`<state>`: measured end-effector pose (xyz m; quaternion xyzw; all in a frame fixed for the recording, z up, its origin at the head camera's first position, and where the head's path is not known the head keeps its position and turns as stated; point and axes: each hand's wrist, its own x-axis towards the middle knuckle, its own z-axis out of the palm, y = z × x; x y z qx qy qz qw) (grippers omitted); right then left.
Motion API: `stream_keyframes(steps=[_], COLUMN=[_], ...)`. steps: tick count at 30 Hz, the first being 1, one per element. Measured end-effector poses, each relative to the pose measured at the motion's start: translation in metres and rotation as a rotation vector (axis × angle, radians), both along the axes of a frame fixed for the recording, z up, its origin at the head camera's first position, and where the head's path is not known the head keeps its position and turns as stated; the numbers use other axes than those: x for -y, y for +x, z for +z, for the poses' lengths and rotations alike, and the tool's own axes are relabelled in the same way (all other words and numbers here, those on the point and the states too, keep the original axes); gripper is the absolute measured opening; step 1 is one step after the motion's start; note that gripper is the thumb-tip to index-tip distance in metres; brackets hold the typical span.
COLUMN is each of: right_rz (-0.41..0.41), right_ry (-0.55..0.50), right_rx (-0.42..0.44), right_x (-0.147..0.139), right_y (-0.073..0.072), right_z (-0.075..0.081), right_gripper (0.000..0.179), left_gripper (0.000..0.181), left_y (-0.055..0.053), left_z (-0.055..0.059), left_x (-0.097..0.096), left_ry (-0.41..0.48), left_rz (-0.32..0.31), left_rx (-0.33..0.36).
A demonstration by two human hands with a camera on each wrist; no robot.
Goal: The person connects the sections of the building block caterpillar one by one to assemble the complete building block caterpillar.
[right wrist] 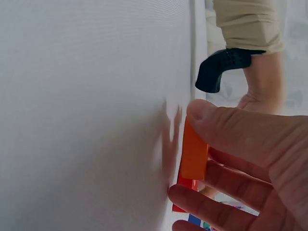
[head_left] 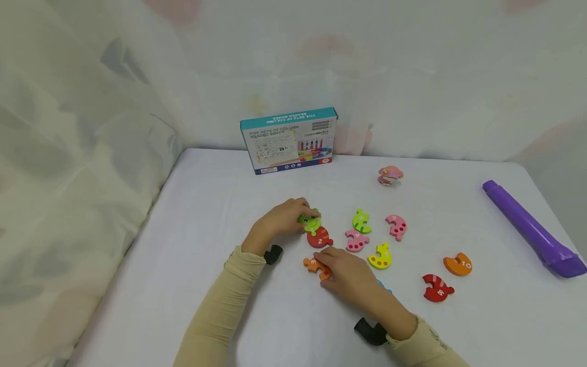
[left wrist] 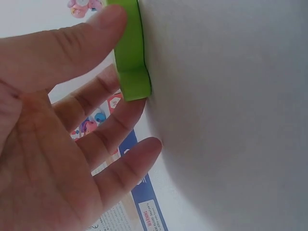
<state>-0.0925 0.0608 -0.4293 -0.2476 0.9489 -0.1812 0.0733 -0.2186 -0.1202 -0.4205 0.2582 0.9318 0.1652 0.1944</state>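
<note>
My left hand (head_left: 284, 219) pinches a green puzzle piece with a smiling animal face (head_left: 310, 224), thumb on its near side. In the left wrist view the plain edge of this green piece (left wrist: 132, 72) shows, low over the white cloth. Against its lower side in the head view lies a red puzzle piece marked 2 (head_left: 319, 238). Just nearer the body, my right hand (head_left: 350, 278) grips an orange puzzle piece marked 3 (head_left: 313, 264) between thumb and fingers. The right wrist view shows the side of this orange piece (right wrist: 193, 154), with red close beyond it.
Right of the hands lie green (head_left: 361, 222), pink (head_left: 355, 241), yellow (head_left: 380, 257), red (head_left: 437, 288) and orange (head_left: 458, 265) pieces. A blue piece (head_left: 383, 286) is partly hidden by my right wrist. A box (head_left: 289, 142), pink figure (head_left: 390, 175) and purple tube (head_left: 532, 227) stand around them.
</note>
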Motion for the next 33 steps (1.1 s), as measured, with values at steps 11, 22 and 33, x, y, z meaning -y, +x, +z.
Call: stream_keyframes(steps=[11, 22, 33], right_rz=[-0.156, -0.324, -0.423], right_ry=[-0.103, -0.046, 0.042], right_rx=[-0.14, -0.127, -0.153], right_x=[-0.01, -0.018, -0.007], right_y=[-0.015, -0.03, -0.035], right_z=[0.011, 0.008, 0.002], right_gripper=[0.053, 0.053, 0.058], left_gripper=[0.05, 0.05, 0.05], left_y=[0.0, 0.001, 0.0], left_z=[0.0, 0.001, 0.001], left_x=[-0.001, -0.002, -0.001], left_ry=[0.044, 0.039, 0.04], left_rz=[0.008, 0.008, 0.015], left_rx=[-0.007, -0.006, 0.007])
